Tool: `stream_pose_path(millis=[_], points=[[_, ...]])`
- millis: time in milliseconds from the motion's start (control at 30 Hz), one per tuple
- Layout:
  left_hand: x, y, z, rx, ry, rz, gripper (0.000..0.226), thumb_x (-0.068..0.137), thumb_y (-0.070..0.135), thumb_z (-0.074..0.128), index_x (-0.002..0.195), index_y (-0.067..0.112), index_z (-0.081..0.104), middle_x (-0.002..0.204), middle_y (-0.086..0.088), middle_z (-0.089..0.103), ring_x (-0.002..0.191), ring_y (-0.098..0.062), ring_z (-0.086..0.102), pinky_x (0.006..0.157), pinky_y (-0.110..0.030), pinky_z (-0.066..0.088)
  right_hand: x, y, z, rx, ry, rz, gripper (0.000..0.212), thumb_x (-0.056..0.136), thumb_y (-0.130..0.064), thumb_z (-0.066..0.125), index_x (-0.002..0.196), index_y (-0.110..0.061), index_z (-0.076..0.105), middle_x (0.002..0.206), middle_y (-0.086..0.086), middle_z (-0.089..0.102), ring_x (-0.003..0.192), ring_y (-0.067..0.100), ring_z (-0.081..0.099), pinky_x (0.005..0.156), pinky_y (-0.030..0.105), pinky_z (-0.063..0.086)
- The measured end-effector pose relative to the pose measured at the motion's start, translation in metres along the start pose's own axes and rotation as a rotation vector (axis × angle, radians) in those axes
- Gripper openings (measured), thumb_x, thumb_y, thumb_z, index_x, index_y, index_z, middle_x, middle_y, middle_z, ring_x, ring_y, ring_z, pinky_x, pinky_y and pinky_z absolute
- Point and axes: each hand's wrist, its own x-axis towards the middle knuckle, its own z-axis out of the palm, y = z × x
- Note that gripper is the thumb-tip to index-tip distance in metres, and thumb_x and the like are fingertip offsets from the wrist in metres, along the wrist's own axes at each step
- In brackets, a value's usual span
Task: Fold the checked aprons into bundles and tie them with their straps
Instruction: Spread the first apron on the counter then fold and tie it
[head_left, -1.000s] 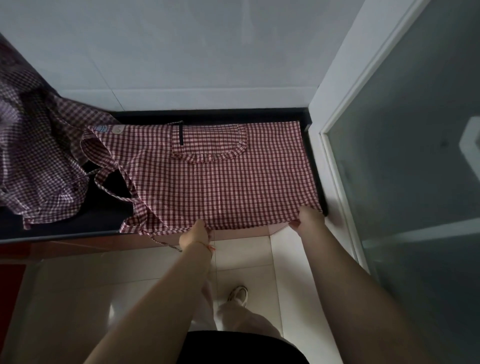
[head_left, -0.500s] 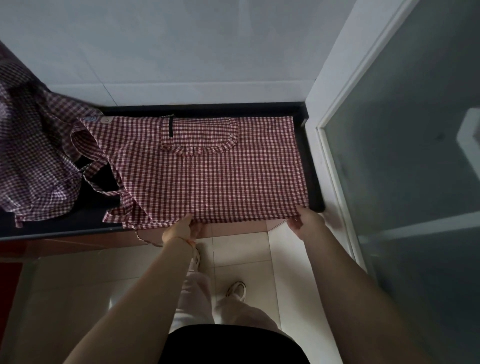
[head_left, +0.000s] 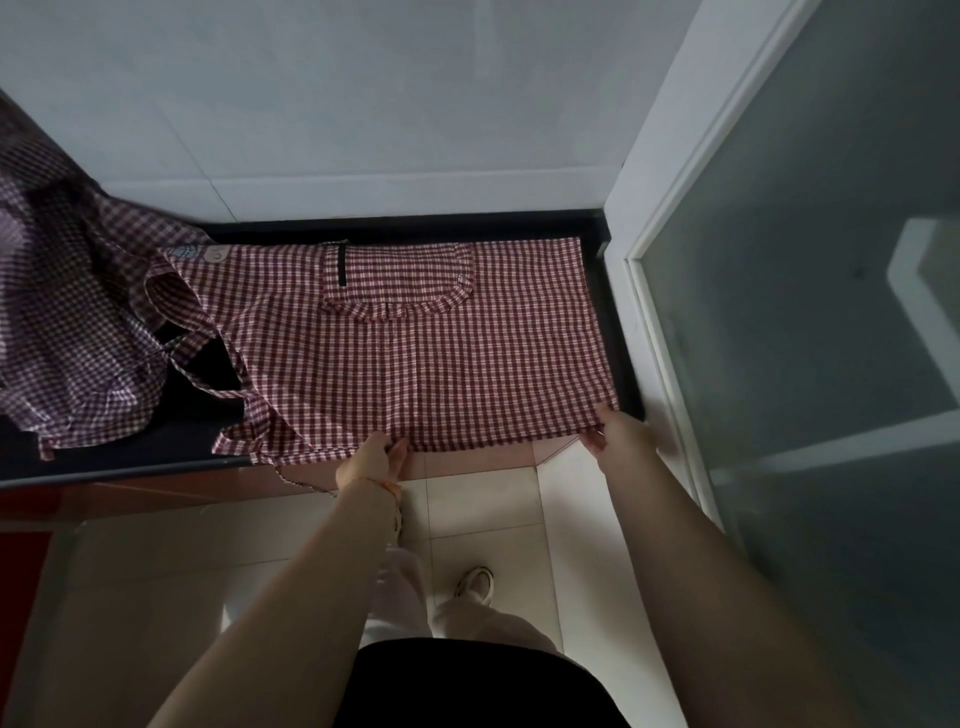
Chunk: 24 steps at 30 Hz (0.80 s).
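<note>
A red-and-white checked apron (head_left: 426, 358) lies flat on the black countertop (head_left: 130, 441), pocket towards the wall. Its looped straps (head_left: 208, 338) trail off to the left. My left hand (head_left: 371, 460) pinches the apron's near edge around the middle. At the near right corner, my right hand (head_left: 615, 436) grips the same edge. A second, crumpled checked apron (head_left: 67, 332) is heaped at the left end of the counter.
A white tiled wall (head_left: 363, 130) backs the counter. A white door frame (head_left: 654, 322) with frosted glass stands tight against the counter's right end. Below are pale floor tiles (head_left: 483, 519), my legs and a shoe (head_left: 475, 582).
The apron's near edge sits slightly further back on the counter than one second ago. Both hands keep their grip on that edge; my left hand has shifted a little left.
</note>
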Motion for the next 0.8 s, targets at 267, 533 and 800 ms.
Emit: stream_pose_path(millis=[267,533,800], points=[[0.007,0.006,0.003,0.018,0.007,-0.061,0.032,0.085,0.011,0.07,0.116,0.009,0.064,0.076,0.0,0.06,0.053,-0.007,0.051,0.04,-0.019,0.043,-0.012,-0.025,0.006,-0.646,0.225,-0.198,0.054,0.096,-0.045,0.058,0.125,-0.001,0.059,0.117,0.014,0.065,0.095,0.027,0.065,0.069,0.033,0.051],[-0.055,0.066,0.035,-0.266,-0.229,0.125,0.02,0.087,0.011,0.063,0.071,0.017,0.054,0.057,0.005,0.054,0.042,-0.004,0.049,0.042,-0.017,0.041,-0.06,-0.083,0.039,0.023,-0.058,-0.448,0.012,0.09,-0.02,0.062,0.084,-0.011,0.067,0.07,0.001,0.065,0.049,0.009,0.055,0.047,0.024,0.047],[-0.038,0.011,0.013,-0.08,-0.031,0.09,0.006,0.088,0.011,0.057,0.083,0.011,0.055,0.062,0.0,0.055,0.049,-0.011,0.049,0.049,-0.026,0.043,-0.035,-0.025,0.02,0.053,0.101,-0.32,0.031,0.099,-0.028,0.045,0.115,-0.004,0.058,0.113,0.008,0.066,0.098,0.028,0.067,0.074,0.037,0.056]])
